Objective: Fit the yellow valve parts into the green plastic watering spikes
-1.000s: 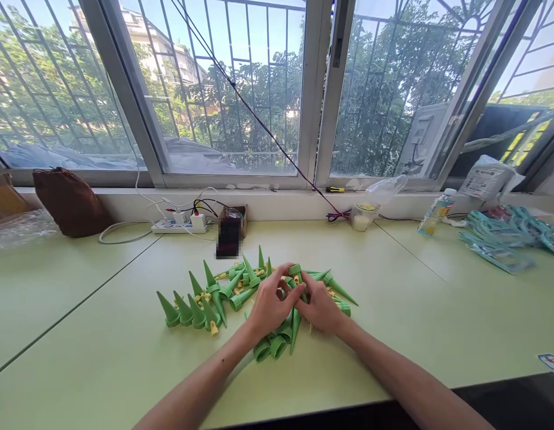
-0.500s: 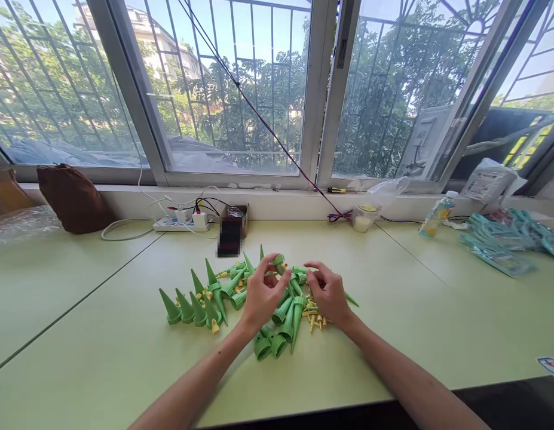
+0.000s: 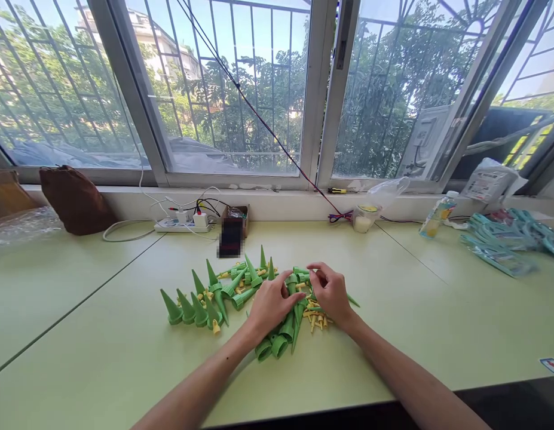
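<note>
My left hand [image 3: 271, 303] is over a pile of green plastic spikes, its thumb and forefinger apart around a green spike [image 3: 293, 288] with a ridged cap. Whether the fingertips touch that spike is unclear. My right hand [image 3: 331, 292] hovers beside it, thumb and fingertips drawn together; anything between them is too small to make out. Below the right hand lie several small yellow nozzles [image 3: 320, 321]. Hollow green spikes [image 3: 279, 345] rest near my left wrist. To the left, several green spikes [image 3: 173, 309] stand point up on their caps, one yellow nozzle [image 3: 216, 326] beside them.
Behind the pile sits a small box [image 3: 239, 216] near a white power strip [image 3: 177, 226]. A brown bag [image 3: 77, 200] stands at the left back. A plastic cup [image 3: 363, 220], a bottle [image 3: 438, 214] and teal packages [image 3: 501, 239] are to the right.
My left hand has let go of a capped green spike and moved down and right to another in the pile. An upright spike now shows behind it. My right hand has barely moved.
</note>
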### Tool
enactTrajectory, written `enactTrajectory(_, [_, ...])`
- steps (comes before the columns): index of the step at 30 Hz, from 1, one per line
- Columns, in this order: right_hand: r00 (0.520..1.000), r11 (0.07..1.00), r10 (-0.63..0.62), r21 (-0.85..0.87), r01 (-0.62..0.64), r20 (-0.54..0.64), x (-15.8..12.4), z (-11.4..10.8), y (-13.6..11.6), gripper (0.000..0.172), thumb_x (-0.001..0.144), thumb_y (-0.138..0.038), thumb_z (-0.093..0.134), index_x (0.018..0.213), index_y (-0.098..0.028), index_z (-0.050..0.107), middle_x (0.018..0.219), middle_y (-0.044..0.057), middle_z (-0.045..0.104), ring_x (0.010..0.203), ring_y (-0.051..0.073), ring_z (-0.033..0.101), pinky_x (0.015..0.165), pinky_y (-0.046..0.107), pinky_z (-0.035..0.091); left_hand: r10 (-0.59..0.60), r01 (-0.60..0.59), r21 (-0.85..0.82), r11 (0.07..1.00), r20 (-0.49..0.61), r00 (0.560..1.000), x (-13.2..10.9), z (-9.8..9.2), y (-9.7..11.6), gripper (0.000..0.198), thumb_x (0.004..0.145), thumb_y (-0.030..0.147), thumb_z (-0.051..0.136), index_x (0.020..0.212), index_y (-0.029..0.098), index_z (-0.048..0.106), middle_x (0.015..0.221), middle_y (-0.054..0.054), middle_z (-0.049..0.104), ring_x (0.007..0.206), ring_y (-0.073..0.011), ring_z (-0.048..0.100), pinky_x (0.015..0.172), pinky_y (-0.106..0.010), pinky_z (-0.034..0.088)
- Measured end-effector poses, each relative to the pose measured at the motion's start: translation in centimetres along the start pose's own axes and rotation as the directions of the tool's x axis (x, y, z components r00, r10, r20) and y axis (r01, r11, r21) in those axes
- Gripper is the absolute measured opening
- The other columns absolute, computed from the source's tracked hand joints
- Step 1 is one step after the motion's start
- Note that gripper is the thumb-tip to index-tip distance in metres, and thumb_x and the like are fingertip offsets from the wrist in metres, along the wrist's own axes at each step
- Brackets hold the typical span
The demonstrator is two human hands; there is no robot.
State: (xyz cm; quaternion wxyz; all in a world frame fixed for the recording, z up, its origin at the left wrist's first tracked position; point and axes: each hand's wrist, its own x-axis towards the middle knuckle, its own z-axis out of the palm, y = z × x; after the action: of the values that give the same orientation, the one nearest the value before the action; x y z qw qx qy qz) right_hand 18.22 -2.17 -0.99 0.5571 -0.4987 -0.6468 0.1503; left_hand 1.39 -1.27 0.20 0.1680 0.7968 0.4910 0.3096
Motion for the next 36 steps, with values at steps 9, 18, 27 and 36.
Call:
enactTrajectory(9, [0.998,1.000,0.001,-0.011,0.000,0.058,-0.1,0.2,-0.1,0.023,0.088,-0.029,0.050,0.090,-0.014,0.067,0.054,-0.004,0.045,0.047,0.011,0.039,0.049,0.024,0.033,-0.003,0.007,0.022,1.000,-0.181,0.983,0.6,-0.2,-0.8,0.028,0.094,0.032,0.045,0.112,0.017,0.062,0.075,-0.002,0.068,0.065,-0.0171,0.063,0.061,-0.026,0.042])
enactTrajectory(18, [0.998,1.000,-0.014,-0.021,0.015,0.064,-0.2,0.4,0.3,0.021,0.088,-0.027,0.050,0.090,-0.015,0.067,0.053,-0.005,0.043,0.047,0.010,0.038,0.050,0.023,0.032,-0.166,0.178,0.384,0.906,-0.065,0.984,0.7,-0.7,-1.2,0.018,0.088,0.028,0.052,0.082,0.019,0.067,0.083,-0.006,0.072,0.078,-0.0232,0.067,0.061,-0.029,0.042])
enactTrajectory(27, [0.997,1.000,-0.019,-0.020,0.021,0.072,-0.2,0.4,0.2,0.020,0.088,-0.027,0.050,0.089,-0.015,0.067,0.053,-0.006,0.042,0.047,0.010,0.038,0.050,0.023,0.032,-0.186,0.163,0.484,0.860,0.000,0.983,0.9,-0.3,-1.9,0.025,0.091,0.028,0.049,0.086,0.016,0.070,0.086,-0.011,0.073,0.081,-0.0270,0.070,0.065,-0.032,0.046])
enactTrajectory(36, [0.998,1.000,-0.001,-0.012,0.002,0.062,-0.2,0.3,-0.1,0.022,0.091,-0.030,0.049,0.090,-0.015,0.066,0.055,-0.005,0.045,0.048,0.011,0.039,0.050,0.024,0.033,-0.047,0.073,0.363,0.929,-0.081,0.996,0.7,-0.4,-1.7,0.024,0.094,0.024,0.045,0.086,0.017,0.067,0.085,-0.007,0.072,0.078,-0.0221,0.068,0.066,-0.030,0.045])
